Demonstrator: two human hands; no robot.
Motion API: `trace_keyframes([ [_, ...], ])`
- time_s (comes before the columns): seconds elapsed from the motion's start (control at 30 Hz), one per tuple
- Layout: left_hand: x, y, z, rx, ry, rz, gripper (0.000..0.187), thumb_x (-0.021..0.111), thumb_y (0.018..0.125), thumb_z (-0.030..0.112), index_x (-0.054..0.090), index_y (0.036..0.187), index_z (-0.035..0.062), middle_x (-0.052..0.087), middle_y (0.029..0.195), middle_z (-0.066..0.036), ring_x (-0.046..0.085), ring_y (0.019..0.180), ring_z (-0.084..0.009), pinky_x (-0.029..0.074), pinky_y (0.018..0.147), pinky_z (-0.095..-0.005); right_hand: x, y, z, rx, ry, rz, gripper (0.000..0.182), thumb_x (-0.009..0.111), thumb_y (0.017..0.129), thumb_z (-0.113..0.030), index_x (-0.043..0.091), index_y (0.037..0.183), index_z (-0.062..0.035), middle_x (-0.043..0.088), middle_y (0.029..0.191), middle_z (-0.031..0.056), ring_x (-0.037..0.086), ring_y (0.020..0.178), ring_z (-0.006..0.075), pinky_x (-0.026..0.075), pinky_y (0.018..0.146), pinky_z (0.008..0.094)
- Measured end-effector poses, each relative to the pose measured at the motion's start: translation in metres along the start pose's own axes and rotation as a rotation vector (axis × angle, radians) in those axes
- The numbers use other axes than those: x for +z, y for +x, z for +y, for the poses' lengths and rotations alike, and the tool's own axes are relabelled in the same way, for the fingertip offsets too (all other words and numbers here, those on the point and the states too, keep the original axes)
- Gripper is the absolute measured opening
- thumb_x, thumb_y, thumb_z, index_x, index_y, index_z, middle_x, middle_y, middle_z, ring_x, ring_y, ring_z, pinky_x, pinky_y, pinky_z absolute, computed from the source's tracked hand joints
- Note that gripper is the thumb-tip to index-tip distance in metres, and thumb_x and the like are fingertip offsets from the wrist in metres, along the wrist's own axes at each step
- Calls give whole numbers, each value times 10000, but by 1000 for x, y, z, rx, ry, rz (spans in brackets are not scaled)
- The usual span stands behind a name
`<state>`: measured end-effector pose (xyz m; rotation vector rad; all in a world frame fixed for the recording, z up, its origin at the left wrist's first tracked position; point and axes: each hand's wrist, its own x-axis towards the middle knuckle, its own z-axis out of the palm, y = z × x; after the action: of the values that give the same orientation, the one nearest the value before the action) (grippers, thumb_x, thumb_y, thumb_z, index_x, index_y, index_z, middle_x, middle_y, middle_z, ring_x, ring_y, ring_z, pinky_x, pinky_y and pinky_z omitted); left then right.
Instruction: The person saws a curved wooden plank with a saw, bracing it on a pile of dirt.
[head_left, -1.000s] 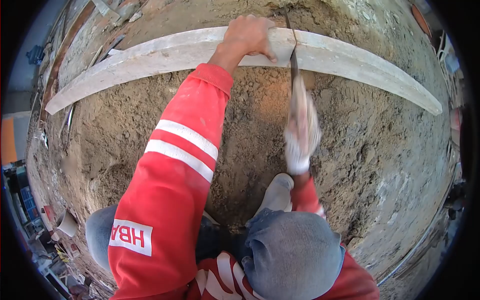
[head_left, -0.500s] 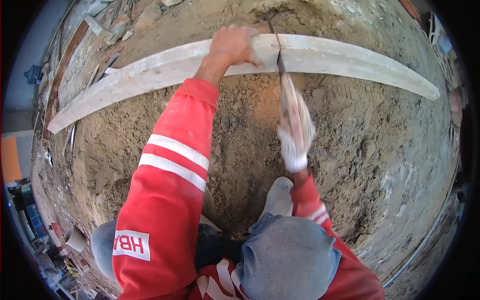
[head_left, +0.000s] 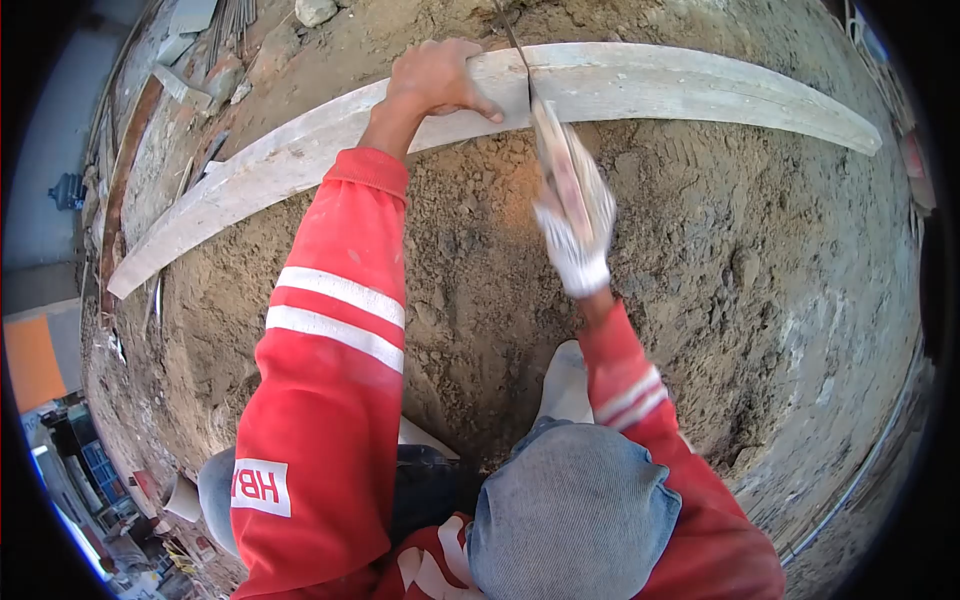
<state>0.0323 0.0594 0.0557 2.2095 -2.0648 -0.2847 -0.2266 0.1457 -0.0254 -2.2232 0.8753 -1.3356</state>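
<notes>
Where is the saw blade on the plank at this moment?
In the head view, the saw crosses the long pale plank near its middle, just right of the bare left hand pressing on the plank; the gloved right hand grips its handle.

Plank [head_left: 680, 90] lies across dirt ground [head_left: 760, 260]; left hand [head_left: 438, 78] on it, saw [head_left: 548, 140] just right, probably in right hand [head_left: 578, 225].
</notes>
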Motion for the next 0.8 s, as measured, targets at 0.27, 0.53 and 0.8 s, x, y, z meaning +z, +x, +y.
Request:
trace_keyframes([
  [0.27,11,27,-18,8,-133,-88,1049,944,394,629,721,1303,153,763,1161,-142,724,1083,-352,560,974,-461,-81,-96,-73,246,50,-201,563,590,936,-42,511,1492,-2,519,1521,238,574,1341,396,476,1080,432],
  [0.53,-4,8,-4,16,-105,-14,1002,959,436,572,728,1293,108,769,1086,-183,731,1026,-339,547,933,-426,9,28,-4,98,55,44,581,707,927,-91,529,1478,-45,671,1237,131,674,955,265,564,842,404],
  [0.8,13,28,-21,11,-116,-123,1086,944,405,655,709,1315,110,765,1138,-164,718,1103,-354,548,994,-451,-92,-120,-86,427,92,-282,717,611,859,-146,447,1545,-17,493,1550,221,465,1436,404,383,1173,454],
])
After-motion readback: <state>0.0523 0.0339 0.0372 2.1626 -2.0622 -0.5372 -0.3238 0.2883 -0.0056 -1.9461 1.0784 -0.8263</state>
